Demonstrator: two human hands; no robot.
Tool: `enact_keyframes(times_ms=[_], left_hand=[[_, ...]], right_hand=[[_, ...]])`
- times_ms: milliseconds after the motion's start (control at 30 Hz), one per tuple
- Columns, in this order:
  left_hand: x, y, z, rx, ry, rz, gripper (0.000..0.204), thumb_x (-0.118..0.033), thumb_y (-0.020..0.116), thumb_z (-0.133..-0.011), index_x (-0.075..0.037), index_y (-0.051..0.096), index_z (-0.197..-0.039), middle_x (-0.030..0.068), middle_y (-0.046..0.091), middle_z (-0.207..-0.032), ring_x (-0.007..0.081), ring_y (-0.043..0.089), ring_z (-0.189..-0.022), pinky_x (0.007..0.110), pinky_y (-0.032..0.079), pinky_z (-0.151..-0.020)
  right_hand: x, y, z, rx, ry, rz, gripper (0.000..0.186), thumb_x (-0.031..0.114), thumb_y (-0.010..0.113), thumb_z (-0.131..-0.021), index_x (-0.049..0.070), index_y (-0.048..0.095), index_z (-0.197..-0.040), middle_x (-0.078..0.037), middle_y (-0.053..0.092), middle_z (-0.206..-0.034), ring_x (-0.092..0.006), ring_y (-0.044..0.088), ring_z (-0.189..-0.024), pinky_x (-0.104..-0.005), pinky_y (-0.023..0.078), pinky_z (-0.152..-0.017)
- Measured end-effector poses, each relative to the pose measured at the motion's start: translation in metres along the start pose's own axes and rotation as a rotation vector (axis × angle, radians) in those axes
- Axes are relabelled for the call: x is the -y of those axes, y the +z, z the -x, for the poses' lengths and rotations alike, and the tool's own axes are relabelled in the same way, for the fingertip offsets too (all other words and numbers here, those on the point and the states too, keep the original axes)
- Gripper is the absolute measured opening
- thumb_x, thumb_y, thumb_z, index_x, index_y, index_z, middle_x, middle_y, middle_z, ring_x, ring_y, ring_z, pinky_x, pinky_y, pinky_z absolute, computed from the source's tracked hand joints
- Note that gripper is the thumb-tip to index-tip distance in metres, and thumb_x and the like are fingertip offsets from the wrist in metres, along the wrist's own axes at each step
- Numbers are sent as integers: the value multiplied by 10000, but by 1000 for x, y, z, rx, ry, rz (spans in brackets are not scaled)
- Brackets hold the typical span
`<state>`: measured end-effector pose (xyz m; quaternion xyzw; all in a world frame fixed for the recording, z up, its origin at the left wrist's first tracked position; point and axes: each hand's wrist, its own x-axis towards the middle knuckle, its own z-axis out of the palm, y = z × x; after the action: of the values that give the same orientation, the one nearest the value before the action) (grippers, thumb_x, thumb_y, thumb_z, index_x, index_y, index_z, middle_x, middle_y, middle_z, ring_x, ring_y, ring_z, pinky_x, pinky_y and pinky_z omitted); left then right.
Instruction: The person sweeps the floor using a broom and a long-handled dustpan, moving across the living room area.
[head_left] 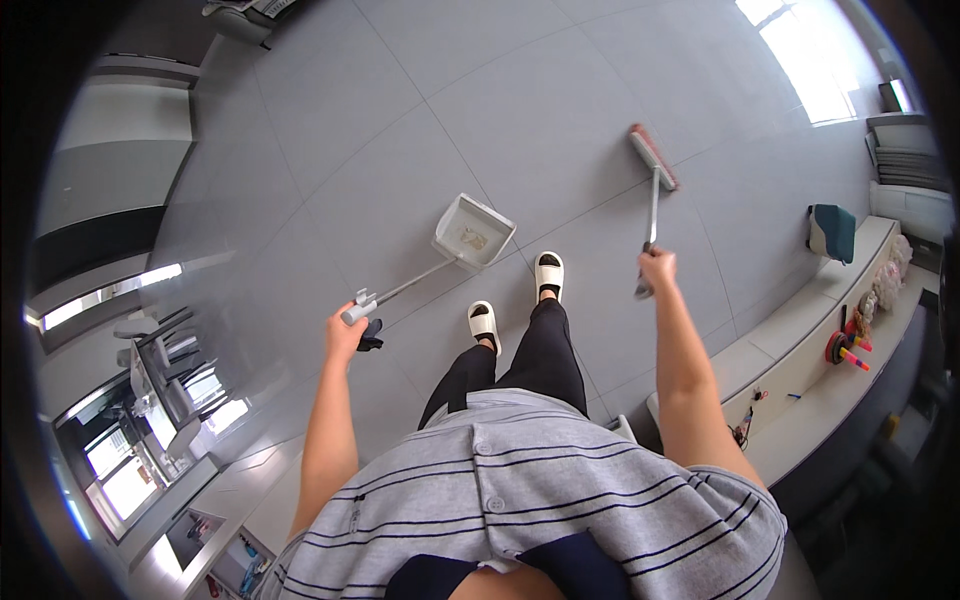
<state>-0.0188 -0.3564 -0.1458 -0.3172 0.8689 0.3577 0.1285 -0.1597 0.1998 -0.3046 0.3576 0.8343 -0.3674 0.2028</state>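
Note:
My left hand (pixel 343 338) is closed round the handle end of a long-handled dustpan (pixel 447 246). The white pan rests on the grey tiled floor ahead of my feet, with some light-coloured debris (pixel 473 238) inside it. A dark item (pixel 371 336) shows just beside my left hand; I cannot make out what it is. Out to the right, my right hand (pixel 657 266) grips the grey handle of a broom (pixel 655 160). Its head, white with reddish bristles, is at the floor to the right of the dustpan and apart from it.
My feet in white slides (pixel 549 272) stand between the two tools. Along the right runs a low white cabinet (pixel 790 325) with toys (pixel 845 352) on it, and a teal and beige box (pixel 832 234) by its far end. Shelves (pixel 235 560) stand at the lower left.

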Motion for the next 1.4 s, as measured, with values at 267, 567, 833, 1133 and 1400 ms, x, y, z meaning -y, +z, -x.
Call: enact_keyframes(times_ms=[267,567,833,1133,1400], left_hand=[[34,-7,-8,172,165,-116,434,-130,598,-643,-48,615,-1069,121,645,-761,197,608,-659,318,474,-612],[49,5,-10,198,277,-95,445,-145,602,-605,-6,621,-1027,154,662,-811,242,647,-741,337,494,-680],[80,27,5,112,239,-204,420,-130,598,-610,-20,630,-1015,156,655,-812,254,636,-748,341,487,-672],[65,53,34,73,178,-300,385,-100,591,-639,17,616,-1006,138,644,-790,206,620,-725,325,480,-675],[49,34,45,35,75,-305,368,-42,586,-652,55,608,-1006,106,642,-802,160,601,-715,288,476,-651]], right_hand=[[-56,105,236,234,-91,-256,192,26,598,-654,-5,641,-838,-23,516,-561,-94,476,-458,-259,385,-415],[-72,71,351,604,91,-558,547,-14,610,-690,-22,497,-1225,-86,600,-635,-137,537,-448,-264,433,-409],[-128,-1,271,158,-22,-398,474,58,585,-660,63,598,-1134,-64,588,-579,-114,538,-456,-276,434,-444],[-179,-125,8,-206,-142,-449,204,3,539,-685,-30,595,-879,-57,525,-537,-126,495,-415,-283,413,-385],[-178,-175,-85,-79,27,-885,214,-69,492,-694,-20,498,-903,-84,513,-634,-164,536,-528,-296,460,-467]])
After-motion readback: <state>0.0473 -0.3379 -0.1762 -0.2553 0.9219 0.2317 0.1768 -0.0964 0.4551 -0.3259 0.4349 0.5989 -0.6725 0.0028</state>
